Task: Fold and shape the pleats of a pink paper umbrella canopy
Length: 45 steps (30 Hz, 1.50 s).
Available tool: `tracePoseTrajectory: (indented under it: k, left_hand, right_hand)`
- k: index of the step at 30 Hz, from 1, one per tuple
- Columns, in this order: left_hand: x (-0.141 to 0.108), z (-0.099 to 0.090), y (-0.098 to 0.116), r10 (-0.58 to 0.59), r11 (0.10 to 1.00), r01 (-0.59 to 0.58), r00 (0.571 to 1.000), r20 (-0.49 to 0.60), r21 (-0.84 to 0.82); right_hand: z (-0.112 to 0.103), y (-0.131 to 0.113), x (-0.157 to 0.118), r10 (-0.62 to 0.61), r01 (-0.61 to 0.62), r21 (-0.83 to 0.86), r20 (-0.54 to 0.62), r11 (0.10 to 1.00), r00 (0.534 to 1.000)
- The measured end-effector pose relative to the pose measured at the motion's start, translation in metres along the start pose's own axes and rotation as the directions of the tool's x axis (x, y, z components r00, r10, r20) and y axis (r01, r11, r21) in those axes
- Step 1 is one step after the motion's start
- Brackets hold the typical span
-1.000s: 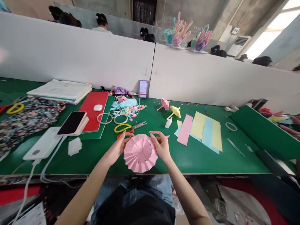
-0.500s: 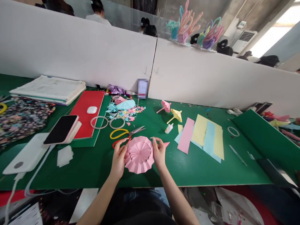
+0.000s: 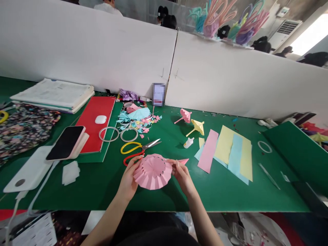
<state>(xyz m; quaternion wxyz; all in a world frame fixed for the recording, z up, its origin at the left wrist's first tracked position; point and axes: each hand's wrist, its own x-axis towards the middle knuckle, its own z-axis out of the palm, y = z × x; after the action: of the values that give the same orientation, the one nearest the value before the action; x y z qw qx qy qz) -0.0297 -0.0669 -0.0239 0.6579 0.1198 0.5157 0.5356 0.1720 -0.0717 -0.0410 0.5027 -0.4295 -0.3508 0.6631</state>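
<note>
Between my hands is a pink pleated paper disc (image 3: pixel 153 172) with a ring of small cut notches around its centre, held above the green table. My left hand (image 3: pixel 128 177) grips its left edge, thumb on top. At the right edge my right hand (image 3: pixel 181 172) pinches the rim between thumb and fingers. A pink paper point (image 3: pixel 183 161) shows just beyond my right fingers. Scissors (image 3: pixel 139 148) with yellow and red handles lie open behind the disc. Farther back are a small pink paper umbrella (image 3: pixel 185 115), a yellow one (image 3: pixel 197 127) and a white glue bottle (image 3: pixel 189 142).
Paper strips, among them a pink strip (image 3: pixel 208 151) and yellow sheets (image 3: pixel 225 143), lie at right. Tape rings (image 3: pixel 128 135) and a scrap pile (image 3: pixel 138 118) sit behind the scissors. A phone (image 3: pixel 66 142) and power bank (image 3: pixel 28 171) are left. A white partition (image 3: pixel 115 58) borders the back.
The pink disc has tilted, its near pleats now facing me more. My right hand has shifted slightly right along with its edge, and the camera view has turned a little.
</note>
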Motion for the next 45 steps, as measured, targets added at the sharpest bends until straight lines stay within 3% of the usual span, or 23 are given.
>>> tracePoseTrajectory:
  k: [3,5,10,13,16,19,21,24,26,36,45]
  left_hand:
    - [-0.006,-0.005,0.005,-0.114,0.991,0.115,0.993,0.023,-0.068]
    - [-0.009,-0.008,0.006,-0.149,0.982,0.155,0.987,0.058,-0.108]
    - [-0.017,-0.015,0.009,-0.259,0.929,0.286,0.956,0.139,-0.234]
    - [-0.022,-0.016,0.013,-0.261,0.934,0.289,0.953,0.151,-0.210]
    - [-0.026,-0.017,0.015,-0.221,0.967,0.239,0.960,0.174,-0.088]
    - [-0.025,-0.018,0.012,-0.131,0.978,0.085,0.962,0.239,0.192]
    - [-0.021,-0.019,0.009,-0.072,0.894,-0.056,0.961,0.267,0.444]
    - [-0.012,-0.020,0.003,0.053,0.680,-0.245,0.956,0.287,0.691]
    - [-0.007,-0.021,0.000,0.123,0.597,-0.314,0.945,0.302,0.739]
    - [0.010,-0.021,-0.013,0.193,0.419,-0.367,0.930,0.313,0.831]
    - [0.017,-0.023,-0.020,0.230,0.310,-0.352,0.929,0.289,0.883]
  right_hand:
    - [-0.008,-0.012,-0.010,0.057,-0.055,-0.017,0.155,0.998,0.986]
    - [-0.010,-0.016,-0.015,0.066,-0.053,-0.072,0.192,0.996,0.979]
    - [0.000,-0.015,-0.018,-0.028,0.018,-0.311,-0.028,0.950,0.999]
    - [0.007,-0.015,-0.018,-0.083,0.040,-0.374,-0.100,0.926,0.991]
    - [0.008,-0.015,-0.017,-0.111,0.053,-0.417,-0.117,0.908,0.987]
    - [0.006,-0.013,-0.017,-0.117,0.051,-0.443,-0.123,0.895,0.985]
    - [0.004,-0.011,-0.018,-0.107,0.038,-0.453,-0.127,0.891,0.986]
    - [0.000,-0.006,-0.018,-0.066,0.005,-0.463,-0.115,0.887,0.991]
    - [-0.002,-0.002,-0.017,-0.031,-0.021,-0.468,-0.103,0.883,0.994]
    - [-0.012,0.018,-0.007,0.068,-0.118,-0.538,-0.112,0.834,0.991]
    - [-0.016,0.027,-0.002,0.135,-0.161,-0.704,-0.093,0.691,0.986]
